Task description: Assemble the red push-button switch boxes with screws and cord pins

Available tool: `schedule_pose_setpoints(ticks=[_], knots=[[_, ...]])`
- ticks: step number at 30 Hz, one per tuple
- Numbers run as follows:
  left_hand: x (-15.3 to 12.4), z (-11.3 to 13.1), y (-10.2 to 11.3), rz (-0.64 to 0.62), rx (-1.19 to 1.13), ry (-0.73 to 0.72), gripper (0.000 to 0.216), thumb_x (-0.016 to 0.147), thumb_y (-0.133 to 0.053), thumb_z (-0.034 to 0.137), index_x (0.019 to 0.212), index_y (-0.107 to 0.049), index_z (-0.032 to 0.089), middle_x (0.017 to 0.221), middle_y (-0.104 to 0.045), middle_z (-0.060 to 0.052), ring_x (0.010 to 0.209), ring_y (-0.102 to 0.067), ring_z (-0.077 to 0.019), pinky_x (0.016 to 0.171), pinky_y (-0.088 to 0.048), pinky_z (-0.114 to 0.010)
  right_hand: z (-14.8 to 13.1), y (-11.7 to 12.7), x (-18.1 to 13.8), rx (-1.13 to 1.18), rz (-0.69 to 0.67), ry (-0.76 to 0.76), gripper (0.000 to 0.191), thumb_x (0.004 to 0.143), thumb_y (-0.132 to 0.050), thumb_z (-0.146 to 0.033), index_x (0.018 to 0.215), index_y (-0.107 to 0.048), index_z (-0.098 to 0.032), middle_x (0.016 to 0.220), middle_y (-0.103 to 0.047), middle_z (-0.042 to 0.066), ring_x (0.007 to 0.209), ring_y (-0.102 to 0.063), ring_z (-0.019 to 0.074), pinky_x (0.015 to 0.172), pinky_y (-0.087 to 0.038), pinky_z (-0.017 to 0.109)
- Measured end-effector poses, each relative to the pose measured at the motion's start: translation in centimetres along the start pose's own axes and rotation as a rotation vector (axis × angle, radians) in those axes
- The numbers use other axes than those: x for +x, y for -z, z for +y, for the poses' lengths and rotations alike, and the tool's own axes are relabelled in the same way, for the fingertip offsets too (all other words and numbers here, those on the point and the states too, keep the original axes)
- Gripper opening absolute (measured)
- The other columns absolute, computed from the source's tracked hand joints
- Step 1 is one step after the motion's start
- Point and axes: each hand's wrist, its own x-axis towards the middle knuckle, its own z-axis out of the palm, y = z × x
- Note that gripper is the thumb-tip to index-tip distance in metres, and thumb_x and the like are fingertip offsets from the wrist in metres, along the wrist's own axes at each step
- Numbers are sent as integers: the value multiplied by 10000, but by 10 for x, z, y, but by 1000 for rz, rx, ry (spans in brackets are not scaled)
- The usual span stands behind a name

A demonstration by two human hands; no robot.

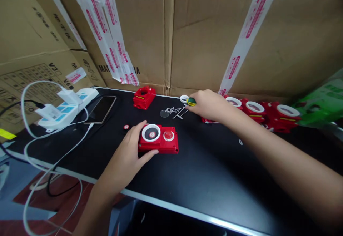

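Item: red unit (158, 143), frame centre, flat on black table (214, 178); white ring + red button on top.
L hand (128, 156): fingers curled, gripping unit's left end.
R hand (207, 104), upper centre: closed round green/yellow-handled tool (191, 101), beside loose screws (177, 111) w/ clear disc.
Risk (est.): R hand's sweep could scatter screws; one-sided grip may let unit pivot.
Misc: more red units (268, 114) at right; phone (101, 109), power strip (64, 109) at left.

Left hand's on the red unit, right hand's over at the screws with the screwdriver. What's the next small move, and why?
Probably pick one screw from the loose pile and bring it to the red unit. The right hand already holds the green-handled screwdriver beside the pile, while the left hand steadies the unit.
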Motion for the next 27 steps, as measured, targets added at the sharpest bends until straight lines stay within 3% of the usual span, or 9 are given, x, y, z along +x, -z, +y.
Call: schedule_pose_setpoints(ticks=[3,7,14,22,27], knots=[[-9,-7,-2,-33,-36,6,681,1038,-718,355,1640,-400,381,1690,-512,-66,1585,-504,-333,1255,-515,-543,-8,-12,27,-31,-23,15,313,983,-705,-342,1222,-821,-175,1144,-825,185,1054,-776,332,786,-540,375],[-23,-16,6,-53,-84,-39,672,1025,-733,360,1617,-421,421,1678,-523,-46,1568,-525,-322,1252,-517,-531,-14,-26,46,-34,-82,44,395,936,-812,-397,1274,-835,-195,1180,-838,166,1110,-784,313,829,-575,346],[-29,-22,16,-90,-195,-62,662,964,-810,448,1558,-519,438,1644,-568,-40,1507,-580,-342,1230,-519,-530,-19,-29,46,-54,-62,95,350,956,-766,-314,1272,-837,-182,1193,-832,192,1101,-788,341,829,-582,379],[-30,-19,16,-52,-268,-76,659,923,-863,427,1510,-562,418,1540,-598,-57,1362,-665,-321,1175,-549,-498,-26,-34,45,-116,-110,187,398,939,-767,-277,1325,-818,-192,1207,-833,181,1101,-783,341,809,-560,363],[-28,-14,17,-67,-251,-85,709,912,-872,409,1534,-531,419,1554,-577,-57,1413,-624,-327,1194,-534,-493,-26,-39,50,-150,-131,218,382,915,-791,-298,1275,-827,-179,1166,-840,172,1057,-789,336,755,-543,359]])
